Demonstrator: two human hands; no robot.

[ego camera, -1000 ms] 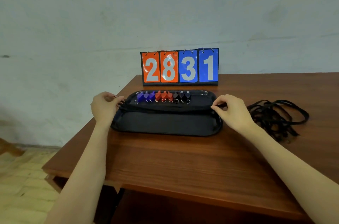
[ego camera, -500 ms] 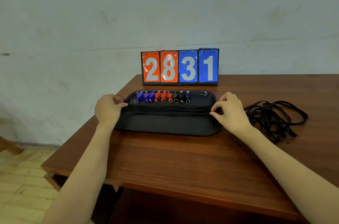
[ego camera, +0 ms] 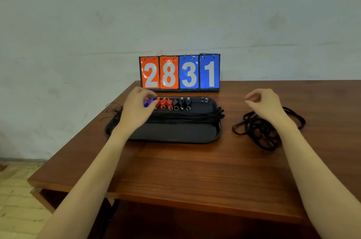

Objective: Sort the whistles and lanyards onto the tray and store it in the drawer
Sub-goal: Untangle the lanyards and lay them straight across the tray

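A black tray (ego camera: 175,135) lies on the wooden table. Along its far side runs a row of whistles: blue (ego camera: 146,103), red (ego camera: 163,101) and black (ego camera: 182,101). A bundle of black lanyards (ego camera: 187,118) lies stretched across the tray's middle, its ends sticking out past both short edges. My left hand (ego camera: 136,110) is over the tray's left end, its fingers curled on the blue whistles and hiding most of them. My right hand (ego camera: 263,103) hovers with loosely curled fingers above a loose pile of black lanyards (ego camera: 259,133) right of the tray, and holds nothing.
A flip scoreboard (ego camera: 179,72) reading 2831 stands against the wall just behind the tray. The table's left edge (ego camera: 78,137) runs close to the tray's left end. Below it is a tiled floor (ego camera: 15,190).
Both hands let go of the lanyard bundle's ends. My left hand moved up and right onto the blue whistles. My right hand lifted and moved right over the loose pile.
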